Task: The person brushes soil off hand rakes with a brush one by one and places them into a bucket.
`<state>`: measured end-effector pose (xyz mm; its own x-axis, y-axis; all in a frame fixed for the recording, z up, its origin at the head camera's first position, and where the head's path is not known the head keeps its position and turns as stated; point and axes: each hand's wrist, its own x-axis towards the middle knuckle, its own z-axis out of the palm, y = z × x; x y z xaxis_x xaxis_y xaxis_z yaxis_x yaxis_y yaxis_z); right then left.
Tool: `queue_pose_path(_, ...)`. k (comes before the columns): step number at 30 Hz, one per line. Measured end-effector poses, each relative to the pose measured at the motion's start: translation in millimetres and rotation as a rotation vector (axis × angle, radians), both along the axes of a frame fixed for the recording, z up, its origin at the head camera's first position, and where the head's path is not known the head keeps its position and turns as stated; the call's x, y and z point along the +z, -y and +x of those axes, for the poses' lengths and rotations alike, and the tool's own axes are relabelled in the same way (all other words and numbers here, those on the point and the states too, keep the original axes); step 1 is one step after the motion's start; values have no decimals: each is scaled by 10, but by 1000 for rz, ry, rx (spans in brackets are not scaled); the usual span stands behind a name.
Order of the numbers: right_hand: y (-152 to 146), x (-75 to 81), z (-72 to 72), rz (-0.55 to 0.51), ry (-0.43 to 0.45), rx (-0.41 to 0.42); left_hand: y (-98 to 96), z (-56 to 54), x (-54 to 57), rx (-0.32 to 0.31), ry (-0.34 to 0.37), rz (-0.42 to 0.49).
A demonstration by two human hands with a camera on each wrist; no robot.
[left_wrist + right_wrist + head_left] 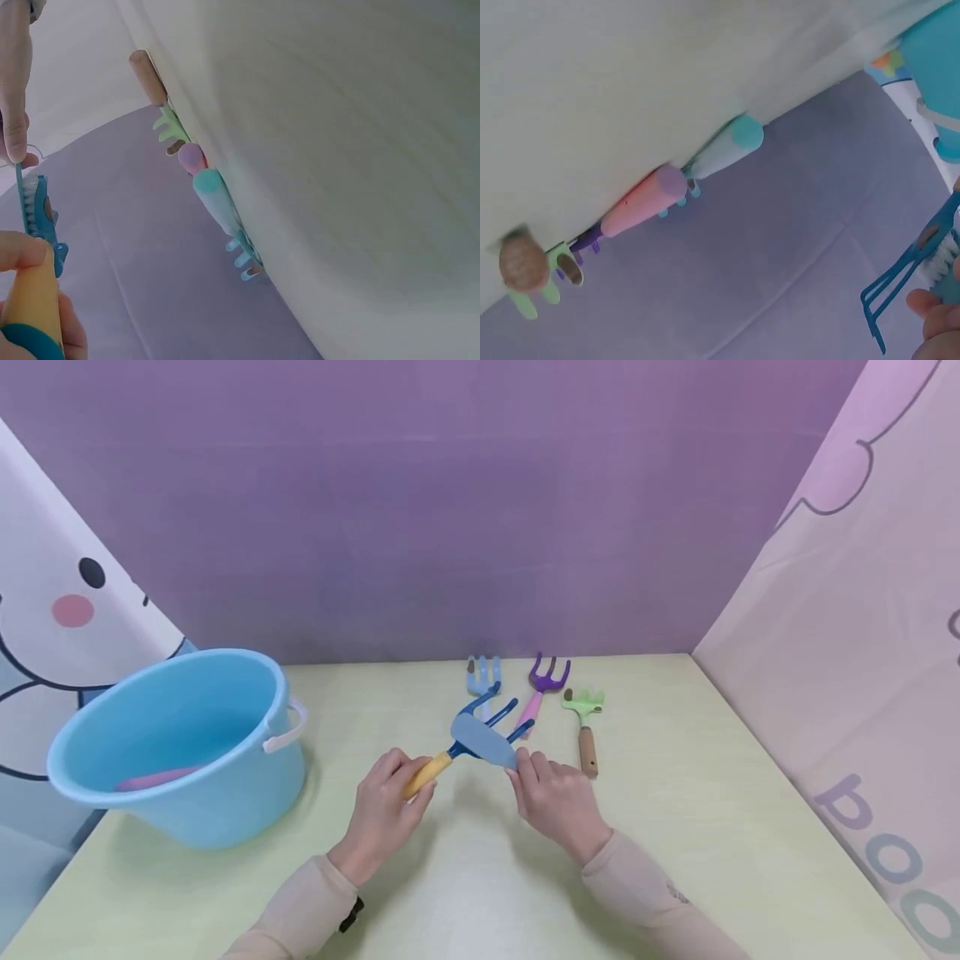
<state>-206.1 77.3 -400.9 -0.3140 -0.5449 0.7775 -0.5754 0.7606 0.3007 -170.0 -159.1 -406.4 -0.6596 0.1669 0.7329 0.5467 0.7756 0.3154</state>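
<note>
My left hand (386,810) grips the yellow handle of a small garden hand rake (431,774), its dark blue tines pointing up and away to the right. My right hand (561,800) pinches one end of a flat blue scrub brush (483,739), which lies across the base of the tines. White bristles (30,204) face the rake head in the left wrist view, seemingly touching it. A brown patch (928,237) shows on the rake head in the right wrist view. Both hands are raised above the table.
Beyond the hands lie a light blue rake (483,678), a purple rake (550,682) with a pink handle, and a green rake (588,752) with a brown handle. Brown patches mark the light blue and green ones. At left stands a blue bucket (225,814) with a pinkish-purple object (157,778) inside.
</note>
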Motion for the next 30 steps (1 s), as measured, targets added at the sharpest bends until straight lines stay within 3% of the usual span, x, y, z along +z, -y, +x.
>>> queue_pose_path(4,28,5,12,-31,26,16,3,7,15,20,23,11)
queue_pose_path(13,44,106,45,-80,254,-2,11,24,37,51,77,-1)
queue_pose_path(22,27,148,73,-132,398,-31,19,32,17,94,131,-50)
queue_pose_path(30,-36,190,53,-215,388,-17,34,28,-6,133,205,-66)
